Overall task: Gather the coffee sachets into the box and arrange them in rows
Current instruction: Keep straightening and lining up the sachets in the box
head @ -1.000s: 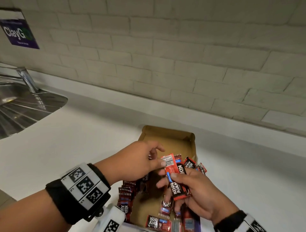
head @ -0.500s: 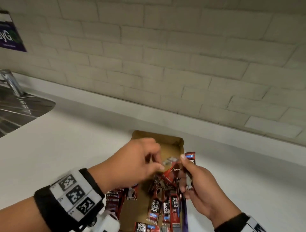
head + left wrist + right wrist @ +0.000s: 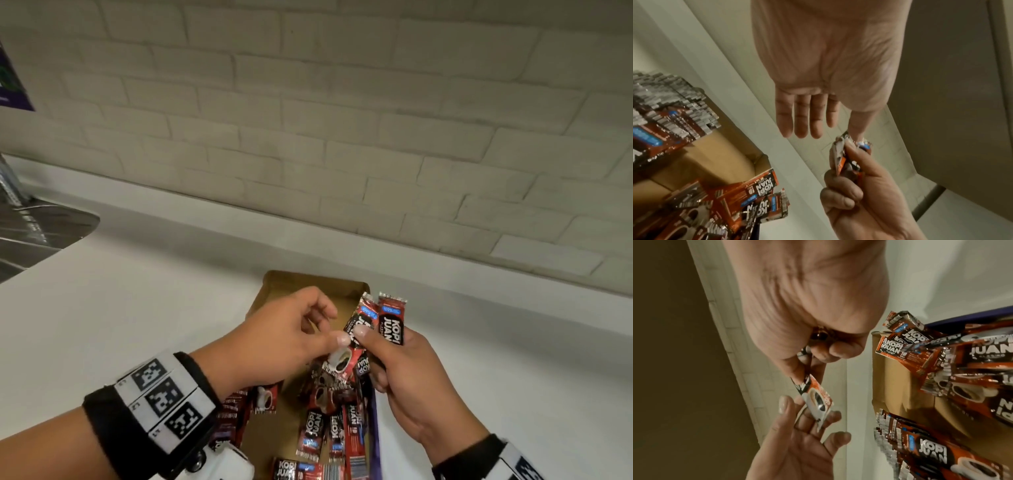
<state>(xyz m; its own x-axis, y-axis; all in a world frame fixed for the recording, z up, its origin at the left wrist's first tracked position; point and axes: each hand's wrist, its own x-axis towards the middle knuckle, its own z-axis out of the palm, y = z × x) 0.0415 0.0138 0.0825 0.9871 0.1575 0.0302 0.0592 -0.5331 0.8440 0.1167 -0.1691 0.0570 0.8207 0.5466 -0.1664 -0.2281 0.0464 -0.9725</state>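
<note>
Your right hand (image 3: 407, 373) has its fingers (image 3: 840, 350) curled tight round a small bunch of coffee sachets (image 3: 390, 320), thumb pressed on the front, two glossy red-and-black foil packets fanning up out of the grip with crimped silver ends. Your left hand (image 3: 291, 337) comes in from the side, thumb tip meeting the lower sachet where the coffee cup is printed; from the left wrist view the other fingers (image 3: 803, 116) hang straight and slightly apart, closing on nothing. Whether that thumb actually pinches the packet against a finger, you can't tell from here.

Both hands hover over the box (image 3: 308, 284), a shallow brown cardboard tray with a matte inside and a purple outer edge on its right side. Down in it, the loose sachets (image 3: 329, 421) lie jumbled on the right, overlapping at all angles, while a neat stack (image 3: 236, 407) stands packed edge to edge along the left wall, foil ends lined up like a comb.

Each wrist wears a black band (image 3: 113, 431) with white tags of black square markers. The box sits on a smooth white counter (image 3: 137, 301), with a steel sink (image 3: 37, 233) at far left and a pale painted brick wall (image 3: 342, 120) behind, a purple sign (image 3: 13, 89) at its edge.
</note>
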